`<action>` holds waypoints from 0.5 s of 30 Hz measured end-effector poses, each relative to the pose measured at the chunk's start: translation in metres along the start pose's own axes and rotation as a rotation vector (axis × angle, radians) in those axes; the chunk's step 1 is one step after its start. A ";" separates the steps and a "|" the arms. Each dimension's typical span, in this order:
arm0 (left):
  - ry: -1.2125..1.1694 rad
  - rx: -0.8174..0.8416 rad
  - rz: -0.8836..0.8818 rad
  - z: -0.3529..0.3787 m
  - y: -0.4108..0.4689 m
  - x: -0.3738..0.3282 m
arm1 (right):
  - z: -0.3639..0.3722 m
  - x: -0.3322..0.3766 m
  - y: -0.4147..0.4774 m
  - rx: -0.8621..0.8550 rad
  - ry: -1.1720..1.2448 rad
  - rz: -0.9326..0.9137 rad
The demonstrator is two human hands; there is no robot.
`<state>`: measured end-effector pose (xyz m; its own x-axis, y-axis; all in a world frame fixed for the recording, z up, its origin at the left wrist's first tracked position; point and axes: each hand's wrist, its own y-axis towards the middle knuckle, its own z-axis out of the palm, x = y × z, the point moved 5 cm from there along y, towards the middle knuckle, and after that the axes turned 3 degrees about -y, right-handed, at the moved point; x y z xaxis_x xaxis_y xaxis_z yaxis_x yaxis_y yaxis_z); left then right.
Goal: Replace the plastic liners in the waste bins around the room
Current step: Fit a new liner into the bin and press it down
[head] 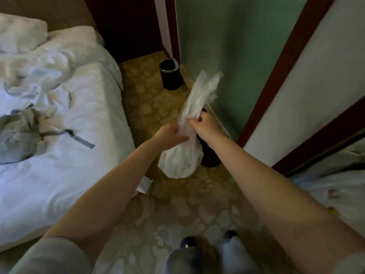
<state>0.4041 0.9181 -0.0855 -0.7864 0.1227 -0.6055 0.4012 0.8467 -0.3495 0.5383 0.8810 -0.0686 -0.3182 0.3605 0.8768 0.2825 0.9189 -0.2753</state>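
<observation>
The bed [79, 119] on the left carries rumpled white linen and a grey garment [17, 139]. A scrap of white paper [145, 184] lies on the carpet [158, 214] by the bed's near right side.

At centre, the left hand [170, 133] grips the gathered neck of the used liner [181, 161], a white plastic bag whose full, rounded bottom hangs above the carpet. The right hand [201, 123] pinches the same neck just beside the left. The loose top of the bag stands up beyond both hands.

A dark waste bin [210, 155] stands just behind the bag, by the green wall [237, 56]. A second bin [170, 76] stands farther off.

The step in hand appears to be closing the removed liner.
1. Hold the neck fixed with one hand.
2. Twist the loose top with the other until it forms a tight cord.
3. Knot the cord low, close to the contents.

The film looks thin, so pull steadily to avoid tearing it.
</observation>
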 end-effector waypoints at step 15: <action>-0.068 0.067 0.074 0.025 0.231 -0.015 | -0.029 -0.111 0.190 0.234 -0.058 0.168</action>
<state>0.5201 1.0994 -0.1750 -0.7204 0.1461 -0.6779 0.4894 0.7997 -0.3477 0.6536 1.0107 -0.2068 -0.3376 0.5127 0.7894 0.1216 0.8553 -0.5036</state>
